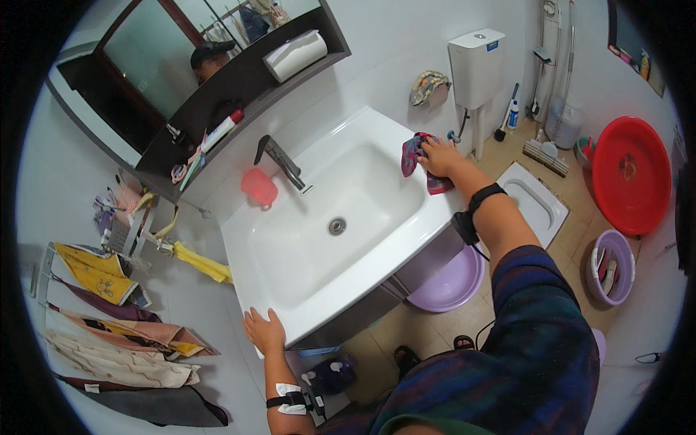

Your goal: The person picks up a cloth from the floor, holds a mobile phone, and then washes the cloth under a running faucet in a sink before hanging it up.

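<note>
My right hand [439, 156] presses a dark red and blue patterned cloth [413, 154] onto the right rim of a white washbasin [290, 250]. Part of the cloth hangs over the inner wall of the bowl, and part shows below the hand. On the basin's near left corner my left hand [264, 331] lies flat with its fingers spread, holding nothing. A dark faucet [281, 162] rises at the back of the basin, with a pink cup [259, 188] standing beside it. The metal drain [337, 226] is visible in the bowl.
Above the basin, a dark mirror shelf [239, 101] holds a tissue pack and toothpaste. Towels [123, 341] hang at left near a folded yellow umbrella [199, 262]. A purple tub [453, 283] sits under the basin; a squat toilet [533, 203] and red basin [631, 174] are at right.
</note>
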`<state>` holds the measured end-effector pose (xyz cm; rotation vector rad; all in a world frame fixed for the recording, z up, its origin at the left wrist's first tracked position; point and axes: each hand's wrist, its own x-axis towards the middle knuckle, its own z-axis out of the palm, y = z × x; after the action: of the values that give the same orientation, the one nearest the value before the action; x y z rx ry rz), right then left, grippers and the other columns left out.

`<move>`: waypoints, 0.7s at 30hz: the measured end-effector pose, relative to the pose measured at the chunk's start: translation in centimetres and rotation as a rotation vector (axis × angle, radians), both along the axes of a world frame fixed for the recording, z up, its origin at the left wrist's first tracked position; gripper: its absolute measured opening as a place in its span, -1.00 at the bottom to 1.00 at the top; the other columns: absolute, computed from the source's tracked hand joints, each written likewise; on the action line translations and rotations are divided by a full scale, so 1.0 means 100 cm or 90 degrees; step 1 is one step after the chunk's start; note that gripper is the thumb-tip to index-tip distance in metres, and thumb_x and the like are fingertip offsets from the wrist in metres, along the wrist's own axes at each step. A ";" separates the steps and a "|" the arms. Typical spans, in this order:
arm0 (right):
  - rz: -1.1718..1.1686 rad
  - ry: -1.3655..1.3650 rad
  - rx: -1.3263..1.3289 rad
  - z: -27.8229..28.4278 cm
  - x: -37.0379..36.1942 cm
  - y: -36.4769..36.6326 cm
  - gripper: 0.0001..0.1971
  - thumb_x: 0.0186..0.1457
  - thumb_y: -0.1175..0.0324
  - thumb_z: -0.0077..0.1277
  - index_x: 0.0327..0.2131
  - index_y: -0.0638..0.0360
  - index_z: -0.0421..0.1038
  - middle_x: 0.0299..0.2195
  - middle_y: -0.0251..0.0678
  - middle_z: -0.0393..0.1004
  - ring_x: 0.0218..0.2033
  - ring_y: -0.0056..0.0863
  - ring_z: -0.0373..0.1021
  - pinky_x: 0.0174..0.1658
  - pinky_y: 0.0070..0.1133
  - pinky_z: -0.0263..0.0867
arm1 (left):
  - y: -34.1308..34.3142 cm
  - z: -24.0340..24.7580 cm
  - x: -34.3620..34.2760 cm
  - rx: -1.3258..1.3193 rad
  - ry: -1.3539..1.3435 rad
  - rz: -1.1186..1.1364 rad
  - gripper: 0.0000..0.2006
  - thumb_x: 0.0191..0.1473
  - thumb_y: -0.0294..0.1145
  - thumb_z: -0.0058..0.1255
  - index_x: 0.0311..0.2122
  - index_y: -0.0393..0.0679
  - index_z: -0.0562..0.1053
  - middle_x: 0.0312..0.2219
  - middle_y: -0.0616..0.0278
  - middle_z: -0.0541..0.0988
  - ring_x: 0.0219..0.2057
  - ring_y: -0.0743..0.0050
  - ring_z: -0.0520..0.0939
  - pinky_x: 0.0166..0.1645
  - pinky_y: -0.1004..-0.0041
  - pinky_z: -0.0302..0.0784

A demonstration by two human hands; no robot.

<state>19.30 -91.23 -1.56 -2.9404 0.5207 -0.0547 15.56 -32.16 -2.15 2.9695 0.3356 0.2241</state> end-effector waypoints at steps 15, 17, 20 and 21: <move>0.071 -0.211 -0.155 -0.078 -0.051 -0.059 -0.51 0.19 0.26 -0.17 0.11 0.39 0.17 0.17 0.09 0.15 0.21 -0.01 0.07 0.25 -0.28 0.01 | -0.005 0.001 0.009 -0.032 -0.002 0.016 -0.34 0.08 0.02 -0.11 0.21 -0.16 0.20 0.24 -0.02 0.14 0.30 0.01 0.02 0.32 0.06 -0.14; 0.051 -0.150 -0.131 -0.061 -0.049 0.001 -0.47 0.19 0.16 -0.16 0.11 0.35 0.17 0.18 0.09 0.13 0.21 0.00 0.08 0.23 -0.28 0.03 | 0.012 0.003 -0.001 -0.010 0.016 0.046 -0.31 0.08 0.04 -0.15 0.23 -0.20 0.17 0.26 -0.01 0.10 0.30 -0.02 0.00 0.32 0.06 -0.17; -0.020 -0.031 -0.212 -0.034 -0.070 0.038 -0.38 0.20 -0.01 -0.22 0.17 0.28 0.12 0.27 -0.03 0.02 0.30 -0.09 -0.08 0.27 -0.12 -0.14 | 0.015 0.000 0.002 -0.024 -0.006 0.028 -0.31 0.07 0.02 -0.12 0.21 -0.25 0.18 0.24 -0.04 0.12 0.30 -0.07 0.00 0.31 0.03 -0.12; -0.021 -0.004 -0.163 -0.020 -0.076 0.062 -0.34 0.20 -0.04 -0.22 0.19 0.29 0.09 0.28 -0.04 -0.02 0.31 -0.09 -0.10 0.29 -0.15 -0.18 | 0.016 -0.003 0.002 -0.029 -0.013 0.033 -0.31 0.06 0.01 -0.10 0.20 -0.27 0.19 0.23 -0.06 0.13 0.29 -0.08 0.01 0.31 0.02 -0.11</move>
<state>11.65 -85.03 -3.59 -3.1776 0.6017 -0.1454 15.74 -30.57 -2.41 2.9147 0.4099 0.2496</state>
